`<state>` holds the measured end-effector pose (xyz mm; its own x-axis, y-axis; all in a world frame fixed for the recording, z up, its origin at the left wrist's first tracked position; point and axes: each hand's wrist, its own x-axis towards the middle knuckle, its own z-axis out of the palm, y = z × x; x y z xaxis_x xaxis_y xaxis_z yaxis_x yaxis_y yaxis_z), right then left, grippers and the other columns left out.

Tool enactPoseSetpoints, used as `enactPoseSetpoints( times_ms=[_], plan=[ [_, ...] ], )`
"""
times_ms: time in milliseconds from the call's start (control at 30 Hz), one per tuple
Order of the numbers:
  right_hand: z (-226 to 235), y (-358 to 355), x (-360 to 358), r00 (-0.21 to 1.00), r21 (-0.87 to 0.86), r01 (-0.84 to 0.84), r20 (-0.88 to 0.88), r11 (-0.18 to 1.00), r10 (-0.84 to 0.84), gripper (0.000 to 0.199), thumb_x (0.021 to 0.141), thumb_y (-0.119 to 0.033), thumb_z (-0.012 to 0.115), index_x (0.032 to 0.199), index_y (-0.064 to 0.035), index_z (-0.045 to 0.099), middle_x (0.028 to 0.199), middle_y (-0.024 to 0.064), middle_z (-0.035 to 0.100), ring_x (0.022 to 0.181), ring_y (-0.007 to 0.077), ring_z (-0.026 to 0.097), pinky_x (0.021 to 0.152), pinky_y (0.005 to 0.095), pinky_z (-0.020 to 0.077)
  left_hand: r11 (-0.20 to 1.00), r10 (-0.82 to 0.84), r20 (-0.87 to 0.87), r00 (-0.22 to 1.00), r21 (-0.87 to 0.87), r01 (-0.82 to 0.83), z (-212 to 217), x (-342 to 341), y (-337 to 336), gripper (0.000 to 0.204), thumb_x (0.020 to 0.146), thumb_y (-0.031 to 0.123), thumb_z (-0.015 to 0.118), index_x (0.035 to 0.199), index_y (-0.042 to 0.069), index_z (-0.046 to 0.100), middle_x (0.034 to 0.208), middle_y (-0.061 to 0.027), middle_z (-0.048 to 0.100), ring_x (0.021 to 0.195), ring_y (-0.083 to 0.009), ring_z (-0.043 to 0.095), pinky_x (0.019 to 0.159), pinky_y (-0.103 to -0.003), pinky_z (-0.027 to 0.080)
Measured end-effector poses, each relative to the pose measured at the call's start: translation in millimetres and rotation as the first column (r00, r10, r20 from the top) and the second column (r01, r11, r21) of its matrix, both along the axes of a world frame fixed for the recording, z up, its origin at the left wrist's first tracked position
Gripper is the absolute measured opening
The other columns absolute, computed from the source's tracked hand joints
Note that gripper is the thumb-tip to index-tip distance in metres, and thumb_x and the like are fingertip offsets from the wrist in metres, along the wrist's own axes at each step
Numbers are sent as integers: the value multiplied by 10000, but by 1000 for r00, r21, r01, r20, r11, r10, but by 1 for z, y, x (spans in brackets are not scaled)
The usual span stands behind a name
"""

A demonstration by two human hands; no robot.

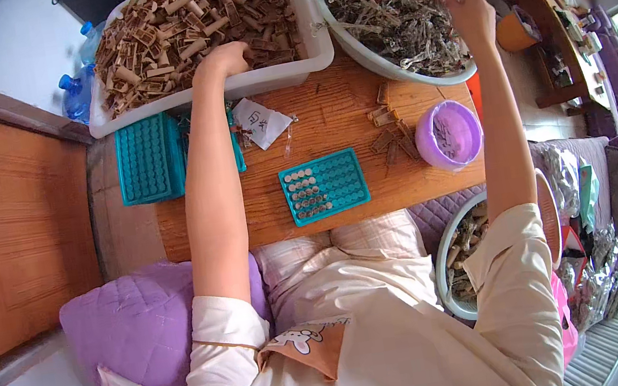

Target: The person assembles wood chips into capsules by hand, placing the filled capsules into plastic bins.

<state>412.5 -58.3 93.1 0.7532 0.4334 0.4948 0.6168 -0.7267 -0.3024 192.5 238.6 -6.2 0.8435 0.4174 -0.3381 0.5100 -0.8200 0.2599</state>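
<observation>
My left hand (225, 60) is at the near side of a white bin (311, 21) heaped with brown plastic pieces (181, 32). Its fingers curl closed among the pieces; what they grip is hidden. Raised at the right rim of a round pale basin (386, 69), my right hand (470, 7) has its fingers pinched together, and what is in them is too small to name. Clear and silvery plastic parts (398, 16) fill that basin. Between my forearms, a teal tray (343, 180) lies on the wooden table, with small round silvery pieces (305, 193) in its left columns.
Teal trays (148, 161) are stacked at the table's left. A white paper (262, 122) lies near my left forearm. Loose brown pieces (389, 137) lie by a purple bowl (469, 139). Beside my right elbow sits another basin (452, 295). Blue water bottles (77, 96) stand behind the bin.
</observation>
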Motion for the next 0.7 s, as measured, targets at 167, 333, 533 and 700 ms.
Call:
enactPoseSetpoints(
  times_ms=[167,333,533,700],
  plan=[
    [30,-4,-6,992,99,-1,123,995,-11,208,748,-238,479,900,-117,552,749,130,597,710,305,577,621,358,449,991,131,290,948,-36,-126,-1,0,-1,281,684,146,574,950,80,514,907,-126,569,867,-282,535,721,-379,436],
    [46,-10,6,961,130,-88,272,988,50,220,759,-250,479,922,-125,557,754,82,595,718,222,578,660,305,425,948,268,674,688,-55,-315,14,-7,-8,282,677,137,585,937,52,517,808,-154,573,744,-262,568,630,-358,455],
    [48,-11,4,963,114,-167,230,979,138,220,737,-235,476,886,-112,582,791,107,599,746,246,584,661,311,445,899,417,632,653,-180,-400,19,-12,0,357,710,145,539,1063,104,509,790,-108,576,673,-205,566,622,-331,456],
    [31,-7,17,958,1,-284,25,959,284,220,732,-246,497,890,-124,590,785,87,607,733,232,590,657,303,446,911,332,727,601,-83,-403,9,-13,9,275,736,138,489,997,77,548,769,-129,568,653,-219,553,597,-343,443]
  ],
)
